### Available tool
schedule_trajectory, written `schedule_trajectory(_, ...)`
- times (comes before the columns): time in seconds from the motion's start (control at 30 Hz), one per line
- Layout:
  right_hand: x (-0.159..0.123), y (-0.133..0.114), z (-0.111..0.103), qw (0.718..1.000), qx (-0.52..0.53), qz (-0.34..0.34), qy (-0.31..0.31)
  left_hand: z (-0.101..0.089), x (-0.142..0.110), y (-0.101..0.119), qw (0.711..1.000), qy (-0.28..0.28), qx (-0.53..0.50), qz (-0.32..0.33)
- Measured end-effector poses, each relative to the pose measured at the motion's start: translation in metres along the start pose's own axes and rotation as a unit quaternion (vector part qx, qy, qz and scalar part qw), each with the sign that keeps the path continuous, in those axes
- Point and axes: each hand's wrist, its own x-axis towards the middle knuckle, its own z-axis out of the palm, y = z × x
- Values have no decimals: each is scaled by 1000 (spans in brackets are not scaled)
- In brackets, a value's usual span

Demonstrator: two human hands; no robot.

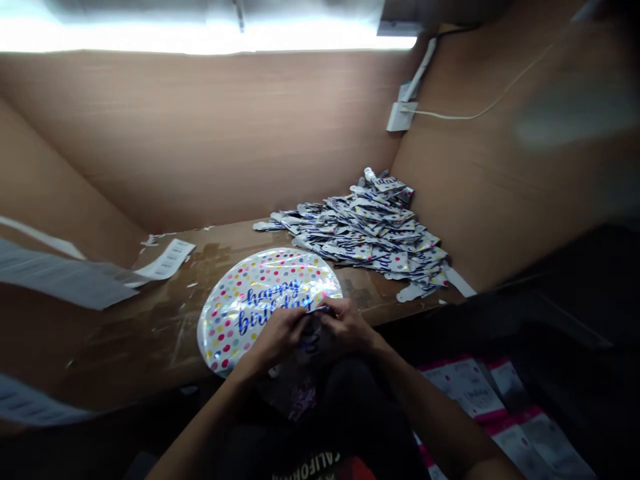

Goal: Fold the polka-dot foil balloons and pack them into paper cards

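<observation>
A flat round foil balloon (270, 293), white with coloured dots and blue "happy birthday" lettering, lies on the table in front of me. My left hand (285, 327) is over its lower right part, fingers pinched together. Close beside it, my right hand (345, 321) pinches too. Between them is a piece of foil balloon (311, 337) with dark lettering, hanging in shadow below the fingers. Whether this piece belongs to the flat balloon or is a separate one, I cannot tell.
A large heap of folded foil balloons (365, 230) fills the back right corner. Paper label strips (167, 260) hang and lie at the left. Cardboard walls (225, 133) enclose the taped table (135, 340). Pink-and-white packets (465, 387) lie low at the right.
</observation>
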Motion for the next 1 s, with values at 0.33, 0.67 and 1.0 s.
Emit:
schedule_trajectory(0.33, 29, -29, -50, 990, -90, -80, 73, -14, -42, -39, 995, -26, 90, -24)
schedule_trajectory(0.67, 197, -78, -225, 849, -313, -126, 406, -30, -112, -121, 911, -42, 395, 114)
schedule_trajectory(1.0, -40, 74, 24, 831, -438, -262, -224, -62, -163, -181, 922, -7, 341, 181)
